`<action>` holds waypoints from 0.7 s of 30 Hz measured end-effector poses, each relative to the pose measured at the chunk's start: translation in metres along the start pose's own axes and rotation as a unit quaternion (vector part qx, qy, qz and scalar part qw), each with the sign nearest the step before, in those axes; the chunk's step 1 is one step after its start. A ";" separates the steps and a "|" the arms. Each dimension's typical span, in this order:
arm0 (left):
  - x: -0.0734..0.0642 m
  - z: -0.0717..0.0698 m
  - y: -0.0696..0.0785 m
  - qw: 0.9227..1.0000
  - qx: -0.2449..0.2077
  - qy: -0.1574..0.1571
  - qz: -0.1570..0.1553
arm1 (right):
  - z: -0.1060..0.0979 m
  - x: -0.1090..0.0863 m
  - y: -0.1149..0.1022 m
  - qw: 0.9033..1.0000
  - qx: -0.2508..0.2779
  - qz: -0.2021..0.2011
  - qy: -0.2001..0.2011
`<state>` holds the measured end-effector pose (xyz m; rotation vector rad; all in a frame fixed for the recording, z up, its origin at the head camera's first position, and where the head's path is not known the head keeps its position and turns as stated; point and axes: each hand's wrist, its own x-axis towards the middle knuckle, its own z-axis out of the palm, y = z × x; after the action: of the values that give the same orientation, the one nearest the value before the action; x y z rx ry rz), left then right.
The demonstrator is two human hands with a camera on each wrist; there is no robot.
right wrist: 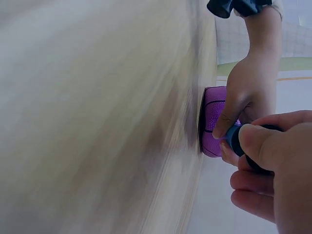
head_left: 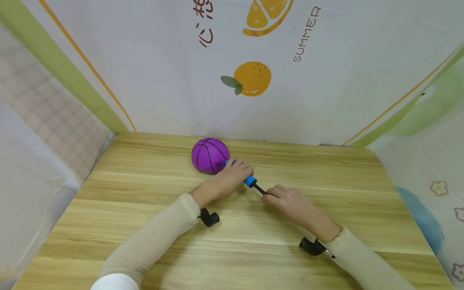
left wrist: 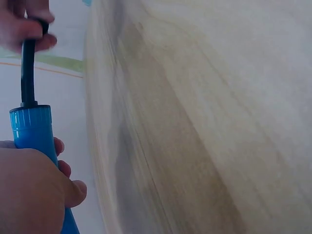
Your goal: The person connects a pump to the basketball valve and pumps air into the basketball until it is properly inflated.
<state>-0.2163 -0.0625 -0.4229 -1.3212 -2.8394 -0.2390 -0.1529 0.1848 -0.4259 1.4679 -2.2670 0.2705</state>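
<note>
Near the back edge of the table, just right of a dome-shaped purple ball with black basketball lines [head_left: 208,155], there's a slim blue plastic hand pump [head_left: 250,181] with a black rod [head_left: 259,189], held at a slant. Its front end comes right up to the ball, but honestly I can't tell if it's plugged in. The left hand [head_left: 232,177] is wrapped around the blue barrel, fingers curled right round it. The right hand [head_left: 291,203] has a pinching grip on the black handle [left wrist: 45,25] at the rod's end, and a fair bit of rod shows between the barrel and those fingers. The ball sits on the light wood-grain tabletop [head_left: 123,229], and its underside looks pretty flat from the right wrist view. Both arms are in beige sleeves [head_left: 156,233], each with a chunky black wrist device [head_left: 210,218] by the cuff. Behind it all hangs a white cloth [head_left: 163,92] printed with an orange fruit [head_left: 253,78], an orange slice and "SUMMER" lettering.
</note>
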 end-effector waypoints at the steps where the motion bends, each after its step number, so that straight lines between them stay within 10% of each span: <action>1: 0.000 0.001 0.000 1.000 0.000 0.001 0.002 | -0.002 -0.003 -0.001 1.000 0.001 -0.001 -0.002; 21: 0.000 0.001 -0.002 1.000 -0.019 -0.005 -0.002 | -0.031 -0.028 -0.016 1.000 -0.001 -0.007 0.022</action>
<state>-0.2180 -0.0632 -0.4238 -1.3256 -2.8600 -0.2890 -0.1208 0.2131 -0.4120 1.4630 -2.2203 0.2924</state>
